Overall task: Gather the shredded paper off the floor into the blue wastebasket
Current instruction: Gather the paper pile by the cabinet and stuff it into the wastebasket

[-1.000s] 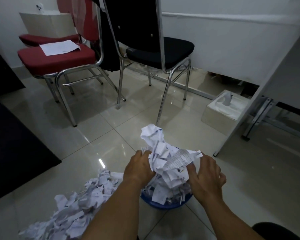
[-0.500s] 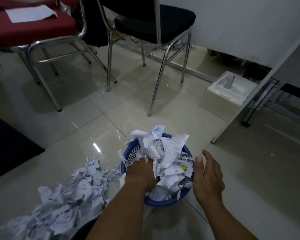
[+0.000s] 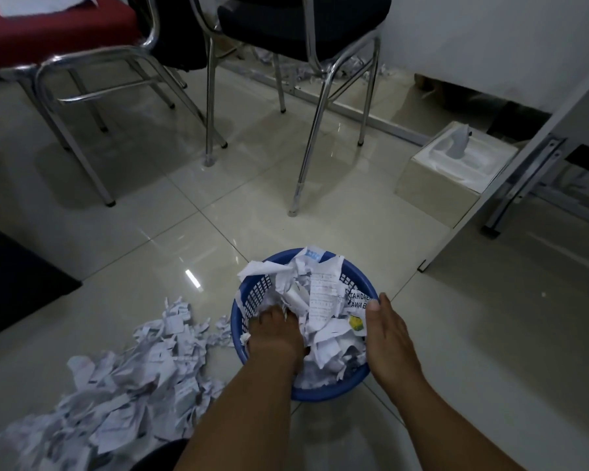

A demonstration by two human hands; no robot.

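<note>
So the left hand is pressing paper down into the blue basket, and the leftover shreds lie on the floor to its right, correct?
Not quite. The head view shows the leftover shreds on the floor to the left of the blue basket, not its right. The left hand is indeed pressing paper down inside.

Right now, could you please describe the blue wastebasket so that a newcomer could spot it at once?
On the pale tiled floor, look in front of the black chair. The blue wastebasket is round with lattice sides, heaped with torn paper, and it is the only blue thing there.

A red chair (image 3: pixel 48 32), a black chair (image 3: pixel 303 22) and a tissue box (image 3: pixel 453 175) stand on tile.
</note>
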